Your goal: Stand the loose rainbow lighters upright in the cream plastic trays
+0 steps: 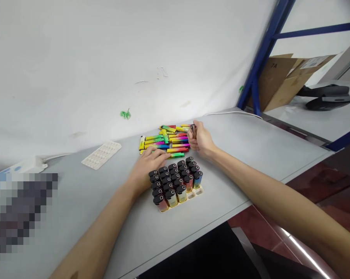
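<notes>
A cream tray (197,193) holds several upright lighters (171,198) with black tops, and two holes at its front right corner have no lighter in them. Behind it lies a pile of bright lighters (177,141) in yellow, green, pink, red and blue. My left hand (152,163) is just behind and left of the tray, palm down, its fingers stretched out over the near edge of the pile. Held at the right end of the pile is a lighter (194,131), with my right hand (200,138) wrapped round it and the thumb at its top; most of it is hidden.
A second cream tray (101,155) with rows of holes lies left of the pile. The white wall (105,69) rises behind the grey table (230,135). At the right stand a blue metal frame (259,58), a cardboard box (282,81) and a black device (329,99).
</notes>
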Available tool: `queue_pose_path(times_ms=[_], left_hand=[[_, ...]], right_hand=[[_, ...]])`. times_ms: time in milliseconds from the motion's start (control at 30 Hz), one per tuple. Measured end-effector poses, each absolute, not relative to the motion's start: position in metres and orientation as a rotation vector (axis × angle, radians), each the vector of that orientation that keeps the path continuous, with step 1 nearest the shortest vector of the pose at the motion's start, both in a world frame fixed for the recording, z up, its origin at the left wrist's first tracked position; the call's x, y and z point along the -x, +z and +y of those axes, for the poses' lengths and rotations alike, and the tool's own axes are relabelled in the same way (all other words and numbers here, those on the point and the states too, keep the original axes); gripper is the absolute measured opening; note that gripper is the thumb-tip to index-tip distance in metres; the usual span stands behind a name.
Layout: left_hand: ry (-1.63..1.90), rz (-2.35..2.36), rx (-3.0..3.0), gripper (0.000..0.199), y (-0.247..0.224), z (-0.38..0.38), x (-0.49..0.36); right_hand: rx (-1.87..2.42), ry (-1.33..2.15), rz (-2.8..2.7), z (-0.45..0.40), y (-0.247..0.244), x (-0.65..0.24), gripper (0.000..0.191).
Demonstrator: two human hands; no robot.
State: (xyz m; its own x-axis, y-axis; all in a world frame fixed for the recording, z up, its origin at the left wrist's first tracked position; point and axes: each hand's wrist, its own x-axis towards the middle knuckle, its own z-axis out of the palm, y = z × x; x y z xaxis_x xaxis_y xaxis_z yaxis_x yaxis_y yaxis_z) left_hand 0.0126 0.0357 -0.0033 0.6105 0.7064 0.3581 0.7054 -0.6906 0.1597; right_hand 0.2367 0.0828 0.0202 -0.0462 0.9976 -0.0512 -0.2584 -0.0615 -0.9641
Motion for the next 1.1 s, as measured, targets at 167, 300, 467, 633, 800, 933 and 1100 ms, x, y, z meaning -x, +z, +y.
queue_pose_path(times_ms=[167,300,467,633,800,933,1100], left_hand=[[0.518,1.281,-2.814,0.028,0.003,0.036,-0.013],[0.452,1.304,-2.802,0.016,0.007,0.037,-0.011],[0.35,1.312,-2.791,0.007,0.01,0.036,-0.009],[0.283,1.389,-2.77,0.006,0.014,0.034,-0.009],[0.279,1.402,-2.788,0.027,0.012,0.034,-0.008],[0.236,1.43,-2.829,0.031,0.011,0.032,-0.008],[0.217,1.434,-2.842,0.031,0.013,0.031,-0.006]], right_hand=[[1.003,1.431,-1.042,0.08,0.024,-0.235,0.043],[1.029,1.416,-1.063,0.079,0.022,-0.232,0.042],[1.035,1.388,-1.039,0.079,0.019,-0.232,0.05],[1.014,1.368,-1.057,0.079,0.019,-0.235,0.05],[1.026,1.374,-1.088,0.077,0.019,-0.236,0.042],[1.056,1.324,-1.107,0.077,0.014,-0.235,0.044],[0.99,1.141,-1.292,0.077,0.011,-0.235,0.043]])
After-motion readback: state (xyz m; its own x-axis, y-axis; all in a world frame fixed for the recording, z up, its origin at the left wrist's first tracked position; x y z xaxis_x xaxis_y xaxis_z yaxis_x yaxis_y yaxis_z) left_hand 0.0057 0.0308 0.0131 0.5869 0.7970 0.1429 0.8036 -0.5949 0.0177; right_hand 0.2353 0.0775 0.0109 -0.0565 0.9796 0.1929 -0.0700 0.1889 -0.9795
